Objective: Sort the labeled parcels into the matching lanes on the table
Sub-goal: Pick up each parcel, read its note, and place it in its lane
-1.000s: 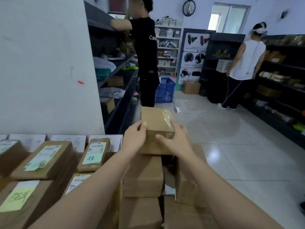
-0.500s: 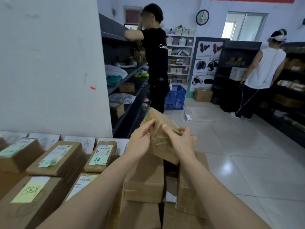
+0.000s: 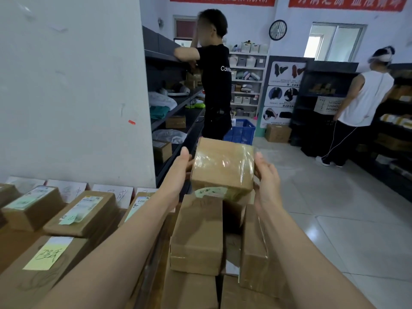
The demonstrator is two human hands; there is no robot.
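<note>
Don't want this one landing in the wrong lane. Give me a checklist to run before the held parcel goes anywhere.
1. Grip: left hand and right hand hold the tape-wrapped brown cardboard parcel by its sides: ok.
2. The pale green label turned to the person: not ok, only a strip shows at the parcel's near lower edge.
3. Label writing legible: cannot tell, blurred.
4. The white handwritten lane cards by the wall fully visible: not ok, labelled brown parcels hide parts.

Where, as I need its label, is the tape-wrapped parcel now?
The tape-wrapped parcel sits mid-frame in the head view, gripped between the left hand and right hand, above the plain cardboard boxes.
</note>
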